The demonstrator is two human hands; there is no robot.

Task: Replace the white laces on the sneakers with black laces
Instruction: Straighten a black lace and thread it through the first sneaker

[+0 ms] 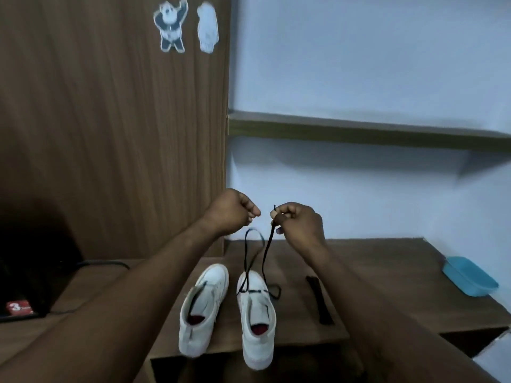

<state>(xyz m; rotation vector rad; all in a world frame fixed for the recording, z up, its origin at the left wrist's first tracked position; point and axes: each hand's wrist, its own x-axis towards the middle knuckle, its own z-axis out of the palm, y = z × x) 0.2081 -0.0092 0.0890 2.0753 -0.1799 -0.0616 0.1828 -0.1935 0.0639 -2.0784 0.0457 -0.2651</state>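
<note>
Head view. Two white sneakers stand side by side on a wooden desk (pixel 373 272), heels toward the viewer and overhanging its front edge: the left sneaker (pixel 203 310) and the right sneaker (pixel 257 322). A black lace (pixel 266 255) crosses the right sneaker at the toe end of its eyelets, and its two strands rise above the shoe. The right hand (pixel 300 222) pinches one strand just below its tip, which pokes up above the fingers. The left hand (pixel 235 210) is curled into a fist just beside it; the other strand loops directly beneath (whether the fist grips that strand cannot be told, the frame being blurred there). A second black lace (pixel 319 299), folded, lies on the desk right of the right sneaker. A blue tub (pixel 470 277) sits at the desk's far right; a panda sticker (pixel 170 26) is on the wooden panel (pixel 96 134) behind.
</note>
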